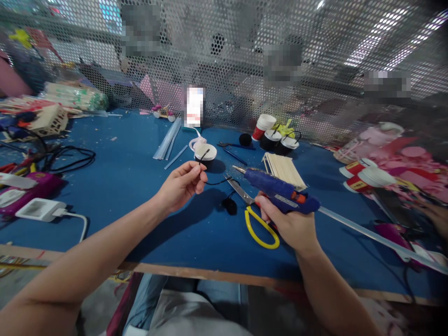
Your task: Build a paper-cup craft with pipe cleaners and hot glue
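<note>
Between the thumb and fingers of my left hand [185,184] is a thin black cord [216,182], one end pointing up and the rest trailing right. My right hand [289,224] is wrapped round a blue glue gun [276,189], its metal nozzle [238,169] pointing left toward the cord. A clear glue stick [364,231] runs out of the gun's back. Scissors with yellow handles [262,228] lie under the gun, partly hidden by my right hand. Just behind my left hand stands a white-topped black cup [206,156]. A fuzzy black clump [229,204] rests beside the scissors.
Wooden sticks [285,170], pliers [238,145], a black pompom [245,139] and stacked paper cups [263,126] lie farther back. Clear glue sticks [168,140] and a phone [194,106] are near the mesh screen [224,60]. Chargers [41,210] and cables sit left. Another person's hand [434,212] shows at right.
</note>
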Demonstrator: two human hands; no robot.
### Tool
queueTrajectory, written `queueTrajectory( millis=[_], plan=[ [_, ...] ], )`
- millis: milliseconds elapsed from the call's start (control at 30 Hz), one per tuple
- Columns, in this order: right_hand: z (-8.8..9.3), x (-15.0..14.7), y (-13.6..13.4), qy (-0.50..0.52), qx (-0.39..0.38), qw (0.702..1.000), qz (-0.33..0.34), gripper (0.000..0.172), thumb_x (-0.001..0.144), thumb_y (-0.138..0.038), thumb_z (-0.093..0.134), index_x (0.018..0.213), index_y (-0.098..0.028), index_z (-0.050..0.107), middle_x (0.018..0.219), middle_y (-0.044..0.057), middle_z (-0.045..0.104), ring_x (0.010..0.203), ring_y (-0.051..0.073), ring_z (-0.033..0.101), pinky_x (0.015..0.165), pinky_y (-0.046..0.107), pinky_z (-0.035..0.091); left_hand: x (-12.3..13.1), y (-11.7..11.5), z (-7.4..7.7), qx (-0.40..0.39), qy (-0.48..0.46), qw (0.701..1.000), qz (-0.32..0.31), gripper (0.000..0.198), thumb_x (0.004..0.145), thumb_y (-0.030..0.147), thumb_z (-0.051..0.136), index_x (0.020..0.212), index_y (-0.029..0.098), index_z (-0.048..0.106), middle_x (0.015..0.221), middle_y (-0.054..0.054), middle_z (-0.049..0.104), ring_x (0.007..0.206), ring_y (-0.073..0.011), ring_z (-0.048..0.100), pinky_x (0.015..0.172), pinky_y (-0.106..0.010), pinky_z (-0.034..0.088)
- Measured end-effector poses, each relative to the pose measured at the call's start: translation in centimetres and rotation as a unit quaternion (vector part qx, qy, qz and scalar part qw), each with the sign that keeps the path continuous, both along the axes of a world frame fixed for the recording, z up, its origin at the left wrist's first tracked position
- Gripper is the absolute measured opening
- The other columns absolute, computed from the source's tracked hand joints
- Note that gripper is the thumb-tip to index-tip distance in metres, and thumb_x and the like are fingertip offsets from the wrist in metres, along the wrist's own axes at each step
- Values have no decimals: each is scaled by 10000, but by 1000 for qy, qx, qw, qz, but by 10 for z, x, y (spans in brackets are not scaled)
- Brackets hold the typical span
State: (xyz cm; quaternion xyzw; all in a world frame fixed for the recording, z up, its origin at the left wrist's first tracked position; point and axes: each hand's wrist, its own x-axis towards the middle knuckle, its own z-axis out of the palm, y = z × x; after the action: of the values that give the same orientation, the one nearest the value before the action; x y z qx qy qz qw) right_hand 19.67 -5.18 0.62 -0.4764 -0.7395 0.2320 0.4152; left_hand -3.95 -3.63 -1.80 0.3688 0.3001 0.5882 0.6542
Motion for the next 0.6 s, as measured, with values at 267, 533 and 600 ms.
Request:
queueTrajectory(
  millis=[267, 533, 600],
  plan=[
    [-3, -3, 0, 3, 68, 998, 5, 120, 728, -305, 601, 684, -196, 572, 565, -2, 578, 501, 144, 564, 542, 280, 520, 3, 0, 2, -89, -102, 991, -5, 57, 812, 97, 474, 790, 115, 524, 650, -10, 548, 500, -40, 497, 476, -141, 432],
    [-4, -4, 3, 13, 98, 994, 42, 78, 747, -214, 587, 697, -202, 528, 602, -14, 546, 504, 115, 529, 517, 248, 493, 7, -3, 3, -106, -116, 987, -16, 104, 826, 91, 444, 777, 109, 534, 656, -20, 548, 499, -40, 499, 485, -139, 453],
    [-9, -3, 5, 0, 120, 992, 30, 75, 733, -196, 606, 700, -204, 539, 606, -15, 550, 508, 114, 530, 518, 244, 493, 7, -3, 3, -105, -116, 988, -16, 108, 828, 89, 440, 775, 107, 533, 653, -20, 546, 496, -40, 497, 480, -137, 448]
  ],
)
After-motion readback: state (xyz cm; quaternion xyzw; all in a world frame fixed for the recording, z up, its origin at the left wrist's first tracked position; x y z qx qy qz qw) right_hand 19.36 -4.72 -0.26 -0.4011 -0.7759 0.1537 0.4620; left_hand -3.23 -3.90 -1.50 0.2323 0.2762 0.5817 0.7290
